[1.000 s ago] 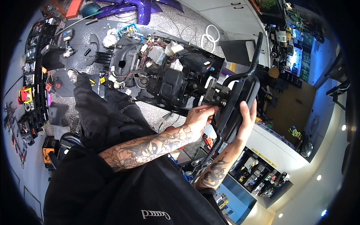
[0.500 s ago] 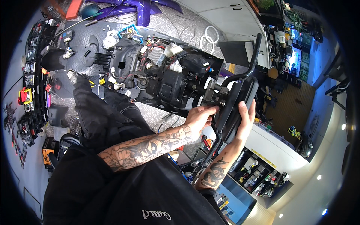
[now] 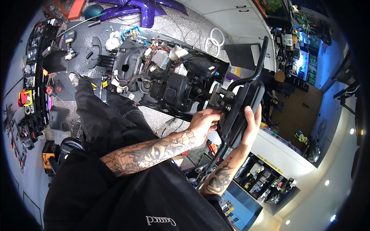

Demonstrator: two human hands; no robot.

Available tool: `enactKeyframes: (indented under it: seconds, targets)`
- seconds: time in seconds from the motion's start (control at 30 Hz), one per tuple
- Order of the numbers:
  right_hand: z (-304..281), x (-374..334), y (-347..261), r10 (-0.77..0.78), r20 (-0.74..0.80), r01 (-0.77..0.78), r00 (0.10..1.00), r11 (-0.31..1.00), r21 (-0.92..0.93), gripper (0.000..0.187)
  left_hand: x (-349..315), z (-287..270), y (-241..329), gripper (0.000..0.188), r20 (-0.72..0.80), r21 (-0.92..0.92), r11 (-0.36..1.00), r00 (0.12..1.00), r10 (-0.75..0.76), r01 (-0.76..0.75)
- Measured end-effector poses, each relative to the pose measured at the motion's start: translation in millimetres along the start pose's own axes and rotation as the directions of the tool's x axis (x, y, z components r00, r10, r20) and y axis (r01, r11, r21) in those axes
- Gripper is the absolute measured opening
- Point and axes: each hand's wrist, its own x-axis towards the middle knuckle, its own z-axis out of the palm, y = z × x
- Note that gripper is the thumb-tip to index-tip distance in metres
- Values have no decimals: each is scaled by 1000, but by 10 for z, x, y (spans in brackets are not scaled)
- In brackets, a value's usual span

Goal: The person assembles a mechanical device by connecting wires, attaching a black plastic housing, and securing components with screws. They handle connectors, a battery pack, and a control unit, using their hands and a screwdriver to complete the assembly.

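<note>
A stripped black scooter body (image 3: 177, 90) stretches across the middle, its wiring and boxes exposed. At its right end stands a black padded backrest (image 3: 254, 98) on a bent black tube frame (image 3: 252, 77). My right hand (image 3: 250, 125) grips the backrest's edge, thumb on the near face and the other fingers mostly hidden behind. My left hand (image 3: 205, 123) is closed in a pinch at the metal bracket (image 3: 219, 98) beside the backrest. Whatever its fingertips hold is too small to make out. A whitish rounded piece (image 3: 214, 137) shows just below that hand.
Purple body panels (image 3: 146, 11) lie on the floor at the top. A blue tray of small parts (image 3: 133, 34) and a black plastic cover (image 3: 125, 63) sit left of the wiring. Tool racks (image 3: 36, 77) line the left wall; a white counter (image 3: 285, 148) stands right.
My left fingers have shifted very slightly at the bracket, still pinched. My right hand keeps its hold on the backrest, which appears slightly lower in view.
</note>
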Motion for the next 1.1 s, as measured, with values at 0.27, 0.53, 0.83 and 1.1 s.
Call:
enactKeyframes:
  seconds: [0.27,0.53,0.83,1.1]
  targets:
    - [-24,15,25,-13,-14,13,1000,1000,-10,66,-34,15,25,20,-3,39,999,999,-37,37]
    - [17,-13,-15,1,-25,-2,1000,1000,-15,64,-12,-20,7,24,-32,81,994,997,-71,73]
    - [23,-13,-19,-2,-11,2,1000,1000,4,64,-17,-6,23,21,-90,173,974,988,-129,143]
    - [27,-1,-15,-6,-39,6,999,1000,-2,68,-1,-19,4,22,-67,167,984,996,-59,69]
